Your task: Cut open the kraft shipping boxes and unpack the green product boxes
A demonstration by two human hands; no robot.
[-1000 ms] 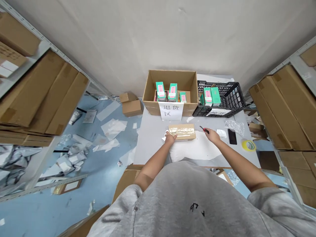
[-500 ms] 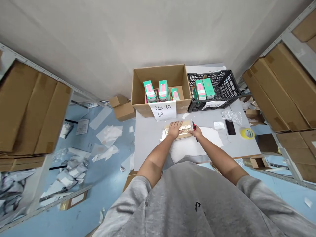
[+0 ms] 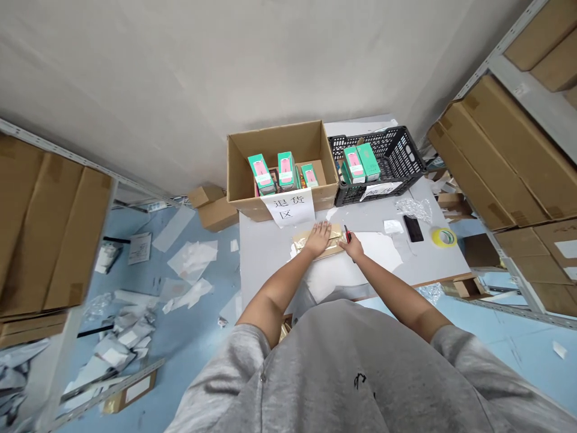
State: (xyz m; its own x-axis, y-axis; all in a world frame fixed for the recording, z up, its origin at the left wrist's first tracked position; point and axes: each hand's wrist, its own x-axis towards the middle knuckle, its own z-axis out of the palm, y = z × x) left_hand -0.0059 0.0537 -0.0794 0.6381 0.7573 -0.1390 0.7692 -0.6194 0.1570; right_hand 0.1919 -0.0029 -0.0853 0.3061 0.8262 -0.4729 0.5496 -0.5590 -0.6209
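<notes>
**Taped parcel [image 3: 334,242] pinned under left hand [image 3: 318,238], small red cutter [image 3: 347,234] in right hand [image 3: 352,246]**

Head view. The parcel lies flat near the middle of the table [image 3: 265,255], on a white sheet [image 3: 379,252], with shiny tape across its top. The left hand is spread, palm down and fingers fanned over the parcel, likely to keep it from sliding. The right hand pinches the cutter between thumb and fingers, its tip upright and just beside the parcel's taped face; that close, tight grip seems suited to fine control. Both forearms reach in from the body and the hands nearly touch, so the parcel's middle is partly hidden.

Beyond the parcel stands an open carton [image 3: 288,141] holding upright green-and-pink boxes [image 3: 285,170], with a paper sign [image 3: 288,208] reading 退货区 (returns area) on its front, apparently marking what the carton is for. A black crate [image 3: 396,157] just beside it holds two more [image 3: 360,163] and carries its own label. Near the table's right edge lie a phone [image 3: 413,228], a roll of yellow tape [image 3: 443,237] and bubble wrap [image 3: 415,209], within easy reach. Flattened cartons [image 3: 496,156] fill shelves on both sides, and paper scraps [image 3: 192,261] litter the blue floor [image 3: 211,361].
</notes>
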